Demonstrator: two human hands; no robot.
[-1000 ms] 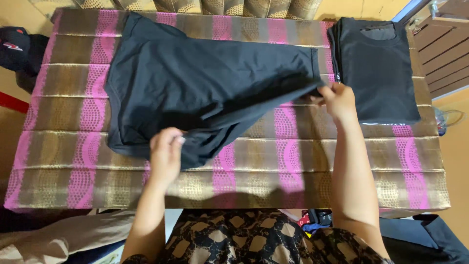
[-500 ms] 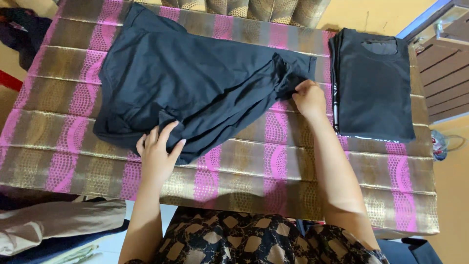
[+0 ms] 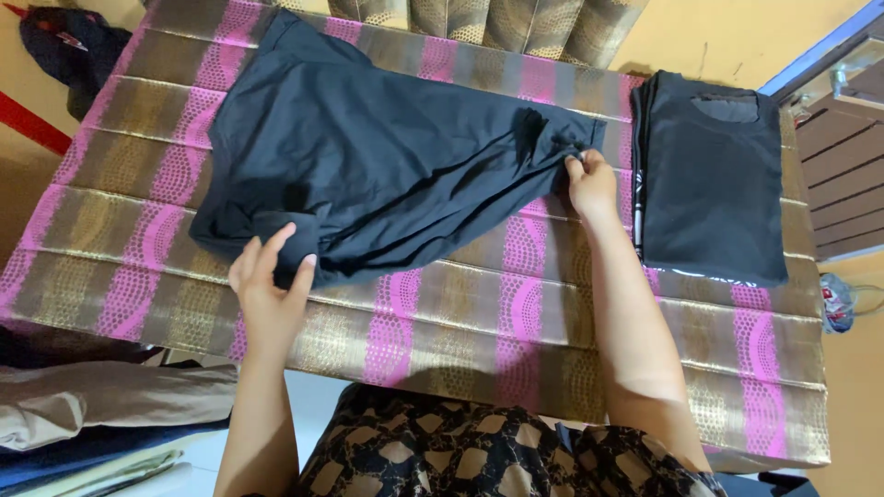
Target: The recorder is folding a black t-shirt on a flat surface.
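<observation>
My left hand [image 3: 267,290] lies open on the black shirt [image 3: 368,156] at seven o'clock. My right hand [image 3: 589,184] pinches its edge at three o'clock. The shirt lies on the striped cloth [image 3: 479,304]. I should pull it flat and smooth.

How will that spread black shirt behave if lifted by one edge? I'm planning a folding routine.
Probably floppy: the black shirt lies in soft wrinkles and bunches where the right hand pinches it. Likely light, since thin folds drape flat. It may slide little on the textured striped cloth.
</observation>
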